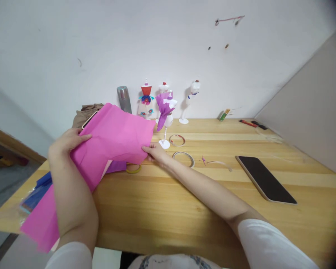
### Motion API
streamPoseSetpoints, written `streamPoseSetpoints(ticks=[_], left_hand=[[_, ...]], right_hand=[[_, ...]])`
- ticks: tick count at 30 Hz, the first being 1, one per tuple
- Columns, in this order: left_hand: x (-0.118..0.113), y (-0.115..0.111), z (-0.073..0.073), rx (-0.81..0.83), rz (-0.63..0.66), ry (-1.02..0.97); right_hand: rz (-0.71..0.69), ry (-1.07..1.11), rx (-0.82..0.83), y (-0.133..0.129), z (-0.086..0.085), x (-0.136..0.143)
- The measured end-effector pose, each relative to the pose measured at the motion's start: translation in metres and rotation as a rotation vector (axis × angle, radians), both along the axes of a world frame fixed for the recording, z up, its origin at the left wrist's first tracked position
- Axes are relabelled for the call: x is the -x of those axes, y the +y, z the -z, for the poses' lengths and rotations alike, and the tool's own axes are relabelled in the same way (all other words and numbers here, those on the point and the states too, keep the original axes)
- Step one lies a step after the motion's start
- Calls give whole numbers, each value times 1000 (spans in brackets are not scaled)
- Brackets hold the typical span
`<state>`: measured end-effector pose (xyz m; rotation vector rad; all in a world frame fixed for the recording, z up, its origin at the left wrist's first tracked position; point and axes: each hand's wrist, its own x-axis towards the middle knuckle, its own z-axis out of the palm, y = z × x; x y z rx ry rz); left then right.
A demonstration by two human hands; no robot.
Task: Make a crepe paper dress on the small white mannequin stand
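Observation:
A large pink sheet spreads over the left part of the wooden table and hangs past its front left edge. My left hand grips the sheet's left side, thumb on top. At the right corner, my right hand pinches the sheet between thumb and fingers. Purple material and a yellow ring-shaped item show from under it. Just beyond my right hand stands a small white mannequin with purple paper on it.
More small mannequins and a grey bottle stand by the wall. Two tape rolls lie right of centre, a dark-screened phone farther right. Brown cloth and blue material are at the left.

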<state>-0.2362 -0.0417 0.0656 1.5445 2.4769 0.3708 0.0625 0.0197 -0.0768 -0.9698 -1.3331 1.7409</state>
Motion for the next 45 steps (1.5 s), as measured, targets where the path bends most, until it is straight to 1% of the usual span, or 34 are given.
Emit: streamPoseSetpoints(ticks=[3,7,9,12,17,20,22,23,24,25,26,27,28,29,30,31,34,35,36,38,40,41,43,45], left_hand=[[-1,1,1,24,50,-21],[-7,-2,-1,46,30,-88],[-9,-3,-4,43,14,-80],[-11,-4,-5,34,24,-68],[-11,1,1,20,19,-56],[-8,5,4,20,64,-31],[-1,10,8,27,93,-8],[3,12,10,41,112,1],[8,16,13,45,109,22],[12,19,16,64,100,38],[16,23,19,61,101,44],[19,26,21,53,101,51],[20,27,22,49,106,58],[19,28,22,45,110,70],[17,26,19,46,107,90],[14,23,15,52,98,115],[-1,3,-6,64,18,208],[-6,-6,-14,44,-51,248],[-10,-16,-20,0,-104,256],[-16,-35,-31,-146,-185,229],[-20,-51,-37,-281,-218,232],[-22,-56,-39,-316,-217,238],[-27,-63,-42,-309,-206,234],[-32,-64,-45,-272,-183,152]], right_hand=[[20,-11,16,3,3,-2],[35,-51,46,5,3,-6],[34,-73,51,4,2,-8],[35,-101,49,3,0,-11],[47,-141,53,5,-1,-13],[52,-166,45,2,-2,-16],[16,-196,6,-6,-3,-22],[-22,-221,-38,-11,-3,-27],[-83,-263,-115,-18,-3,-33],[-154,-313,-216,-24,-4,-40],[-179,-373,-319,-31,-4,-49],[-193,-434,-430,-36,-5,-59],[-169,-482,-522,-39,-7,-70],[-141,-518,-574,-41,-9,-83],[-122,-547,-586,-40,-11,-96],[-65,-570,-577,-38,-13,-110],[70,-619,-467,-29,-15,-147],[106,-624,-420,-27,-13,-155],[98,-613,-390,-27,-11,-159],[22,-563,-429,-31,-6,-155],[-83,-498,-506,-40,0,-135],[-146,-481,-562,-44,2,-121],[-220,-440,-729,-47,7,-84],[-262,-404,-908,-44,12,-45]])
